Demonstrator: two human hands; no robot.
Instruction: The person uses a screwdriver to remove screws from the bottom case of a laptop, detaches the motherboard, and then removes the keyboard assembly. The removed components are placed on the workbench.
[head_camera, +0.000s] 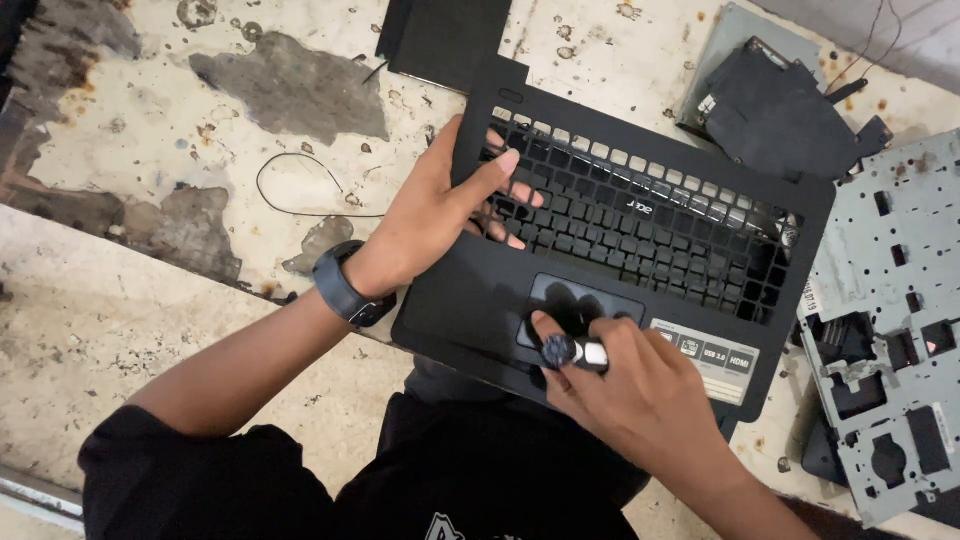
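laptop palmrest frame (640, 215): black, grid of empty key holes | worktop (150, 120): cream, grey and rust blotches | metal plate (900, 330): pale grey | wristwatch (345, 290): dark blue-grey | wire loop (300, 185): black

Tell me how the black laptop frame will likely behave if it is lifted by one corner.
The laptop frame is probably light: its keyboard area is an open grid of holes with no keys. It may flex or twist, since it looks like a thin plastic shell. The narrow ribs between the holes seem fragile, so the left hand, gripping through them, could crack one.
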